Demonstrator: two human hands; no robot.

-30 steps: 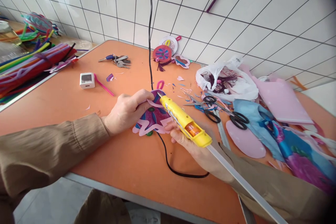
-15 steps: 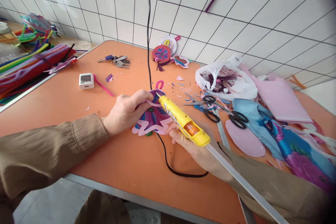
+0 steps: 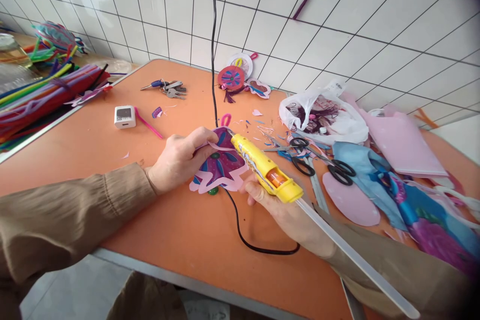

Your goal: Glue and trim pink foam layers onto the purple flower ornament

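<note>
My right hand (image 3: pixel 279 207) grips a yellow glue gun (image 3: pixel 264 168) with a long clear glue stick (image 3: pixel 356 260) sticking out of its back. Its nozzle touches the far edge of a purple and pink foam cut-out (image 3: pixel 217 166) lying on the orange table (image 3: pixel 112 145). My left hand (image 3: pixel 180 160) is closed on the left side of that cut-out, fingers pinching a pink strip on its top edge. A small pink loop (image 3: pixel 225 120) lies just beyond the nozzle. The gun's black cord (image 3: pixel 240 225) runs under the cut-out and loops toward the near table edge.
Two pairs of black scissors (image 3: pixel 305 155) lie right of the gun, beside a white plastic bag (image 3: pixel 324 117) and pink and blue foam sheets (image 3: pixel 401 145). Keys (image 3: pixel 168 88), a white small device (image 3: pixel 125 116) and finished ornaments (image 3: pixel 232 77) lie farther back. Pipe cleaners (image 3: pixel 41 95) fill the left.
The glue gun's nozzle has shifted slightly right along the cut-out's top edge. My left hand holds its place on the cut-out.
</note>
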